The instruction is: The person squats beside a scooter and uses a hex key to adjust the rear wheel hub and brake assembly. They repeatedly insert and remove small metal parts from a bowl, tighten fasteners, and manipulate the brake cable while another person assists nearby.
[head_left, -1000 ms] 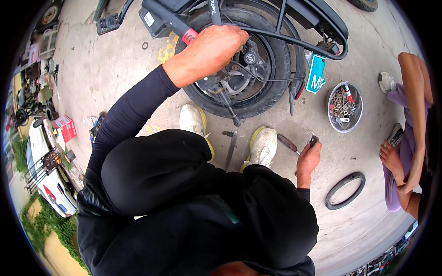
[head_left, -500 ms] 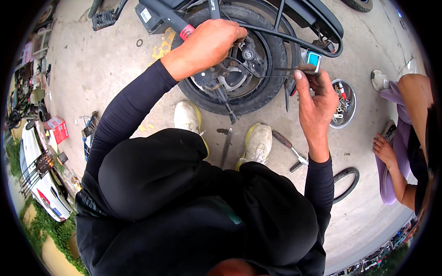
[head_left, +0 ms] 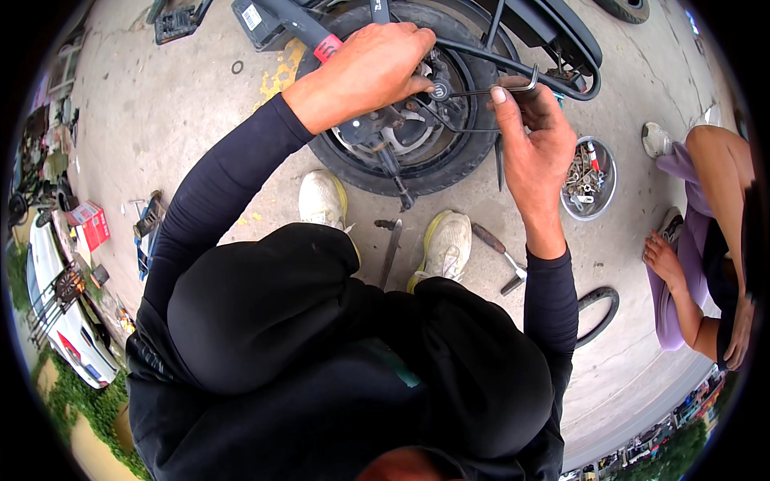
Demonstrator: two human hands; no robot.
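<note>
My left hand [head_left: 365,64] is curled at the dark bike frame [head_left: 461,48] over the front wheel [head_left: 425,178]; what its fingers grip is hidden. Between thumb and fingers of my right hand [head_left: 533,152] is a thin bent metal hex key [head_left: 532,77], its long end reaching left toward the round black cap [head_left: 439,91] by the hub, where my left thumb is. Whether the tip touches it I cannot tell. Below the wheel a dark fork-like part [head_left: 391,172] points down between my white shoes [head_left: 447,244].
Right of the wheel sit a metal bowl [head_left: 585,196] of small parts and another person's leg and hand [head_left: 660,256]. A wooden-handled tool [head_left: 489,240], a long dark tool [head_left: 393,252] and an inner tube [head_left: 612,309] lie on the pavement. A red box [head_left: 90,224] and white car [head_left: 68,321] stand left.
My right hand has risen from low beside my right shoe to the wheel, bringing the bent tool. My left hand has shifted slightly upward. The other person's arm has moved.
</note>
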